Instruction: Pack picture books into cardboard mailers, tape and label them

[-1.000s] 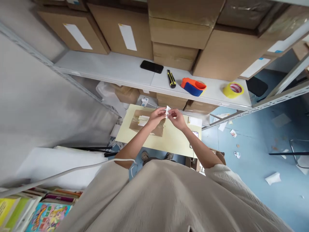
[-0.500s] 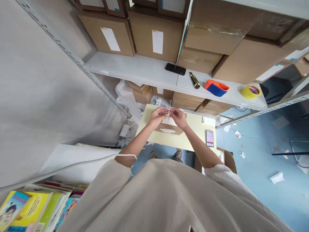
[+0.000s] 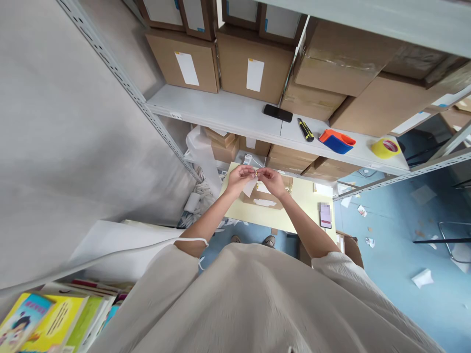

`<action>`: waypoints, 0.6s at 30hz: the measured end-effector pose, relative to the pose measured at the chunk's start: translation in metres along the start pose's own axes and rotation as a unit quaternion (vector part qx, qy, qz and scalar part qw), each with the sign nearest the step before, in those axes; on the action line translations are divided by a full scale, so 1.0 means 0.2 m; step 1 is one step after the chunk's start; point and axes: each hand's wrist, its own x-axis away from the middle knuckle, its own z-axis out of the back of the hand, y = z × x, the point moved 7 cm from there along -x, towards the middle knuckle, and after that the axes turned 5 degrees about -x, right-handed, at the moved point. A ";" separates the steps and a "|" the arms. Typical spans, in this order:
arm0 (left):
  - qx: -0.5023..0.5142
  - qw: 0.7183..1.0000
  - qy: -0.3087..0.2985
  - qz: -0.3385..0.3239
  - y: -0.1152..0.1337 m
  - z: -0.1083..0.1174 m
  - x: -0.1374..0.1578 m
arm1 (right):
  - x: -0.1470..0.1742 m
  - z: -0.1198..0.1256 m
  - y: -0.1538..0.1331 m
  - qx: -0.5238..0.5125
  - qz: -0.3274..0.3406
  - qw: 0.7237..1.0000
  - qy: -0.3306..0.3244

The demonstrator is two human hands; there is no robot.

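Observation:
My left hand (image 3: 240, 177) and my right hand (image 3: 271, 181) meet over the table, fingertips pinched close together. Between them they grip a white paper label (image 3: 250, 188), which hangs down below the left fingers; a small yellow bit shows at the fingertips. Under the hands a cardboard box (image 3: 273, 214) lies on the pale yellow table (image 3: 239, 211). White patches of paper show on the box's top and front side. The exact hold of the fingertips is too small to make out.
A phone (image 3: 325, 215) lies on the table's right side. The shelf above holds a black phone (image 3: 277, 113), a utility knife (image 3: 305, 130), an orange and blue tape dispenser (image 3: 337, 141), yellow tape (image 3: 385, 148) and cardboard boxes (image 3: 253, 66). Books (image 3: 55, 318) are stacked lower left.
The view has shifted, so shelf and table sit further right and lower. The white label now hangs visibly below my left fingers; my hands stay together above the box.

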 end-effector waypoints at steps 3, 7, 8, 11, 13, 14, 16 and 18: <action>-0.004 1.000 0.010 -0.010 0.02 0.01 0.00 | -0.01 -0.02 -0.01 0.014 0.005 1.000 -0.002; -0.018 0.999 0.011 -0.027 0.05 0.02 0.01 | -0.02 -0.03 -0.02 0.026 0.006 1.000 -0.001; -0.022 0.999 0.011 -0.029 0.05 0.02 0.01 | -0.02 -0.03 -0.02 0.029 0.006 1.000 -0.002; -0.030 0.999 0.014 -0.028 0.06 0.03 0.01 | -0.02 -0.05 -0.02 0.034 0.006 0.999 -0.003; -0.033 0.999 0.019 -0.026 0.06 0.04 0.01 | -0.01 -0.06 -0.02 0.037 0.007 0.999 -0.007; -0.035 0.999 0.023 -0.026 0.06 0.04 0.00 | -0.01 -0.06 -0.03 0.038 0.008 0.999 -0.011; -0.038 0.998 0.030 -0.027 0.06 0.05 0.00 | 0.00 -0.08 -0.03 0.041 0.012 0.999 -0.018; -0.042 0.998 0.036 -0.031 0.06 0.05 0.00 | 0.00 -0.08 -0.03 0.045 0.014 0.999 -0.019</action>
